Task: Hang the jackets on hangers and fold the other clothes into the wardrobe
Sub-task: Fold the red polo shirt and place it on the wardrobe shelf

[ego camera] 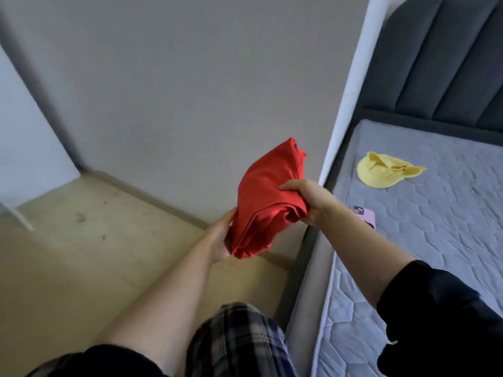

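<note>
A folded red garment is held up in the air in front of me, over the floor beside the bed. My right hand grips its right edge, thumb on top of the cloth. My left hand holds the lower left corner from underneath, its fingers hidden behind the fabric. A crumpled yellow garment lies on the mattress to the right, apart from both hands.
The bare grey quilted mattress with a dark padded headboard fills the right side. A pink phone lies near the mattress edge, partly behind my right wrist. A grey wall stands ahead, above the light wooden floor.
</note>
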